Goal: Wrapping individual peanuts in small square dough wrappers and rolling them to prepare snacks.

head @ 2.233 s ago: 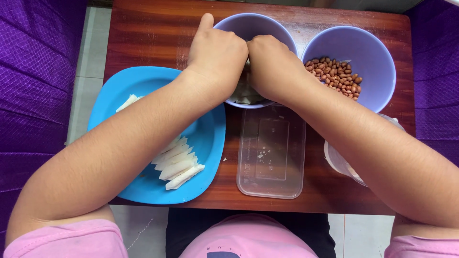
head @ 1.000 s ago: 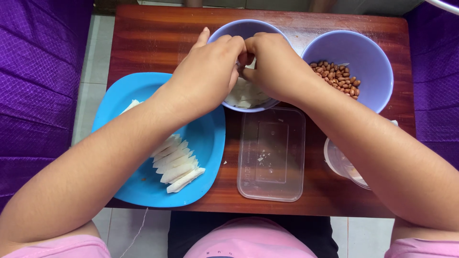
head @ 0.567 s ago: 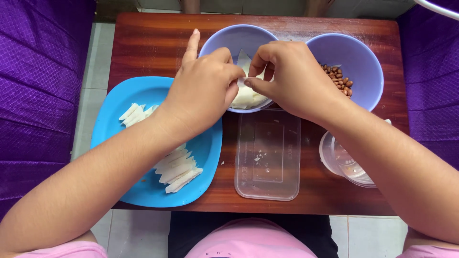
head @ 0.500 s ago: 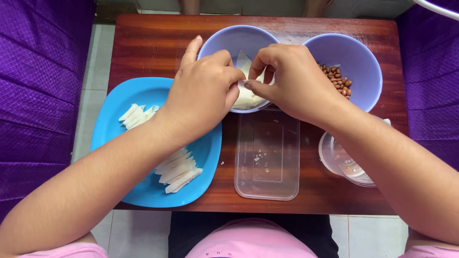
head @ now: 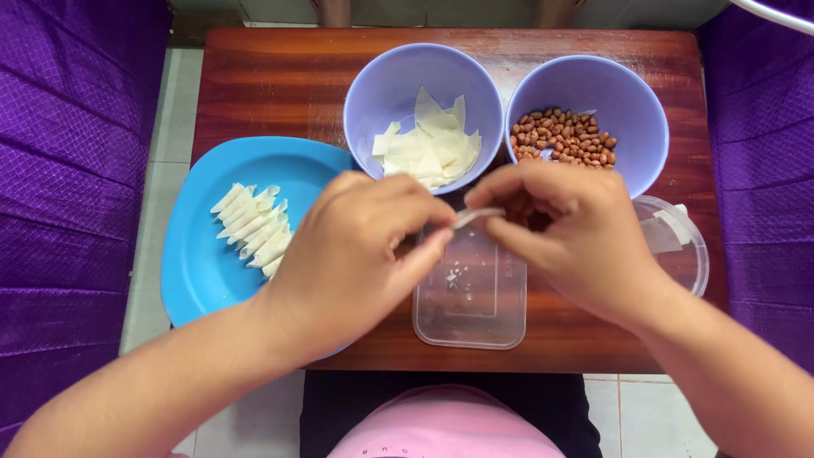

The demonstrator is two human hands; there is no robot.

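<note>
My left hand [head: 356, 254] and right hand [head: 564, 237] pinching thin wrapper [head: 475, 217] over clear tub [head: 471, 297], fingers curled shut. Wrapper likely tearing if I'm tugging apart.

Both hands [head: 356, 254] [head: 568, 229] pinch a wrapper piece [head: 475, 217] (above clear tub [head: 469, 314]).

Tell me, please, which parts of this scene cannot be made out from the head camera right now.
Head view only:
- The pale strip pinched between left hand and right hand: mostly hidden by fingers.
- Clear rectangular container: its far end is covered by both hands.
- Blue plate: near right part hidden by the left arm.
- Round clear tub: partly behind the right hand; contents unclear.
</note>
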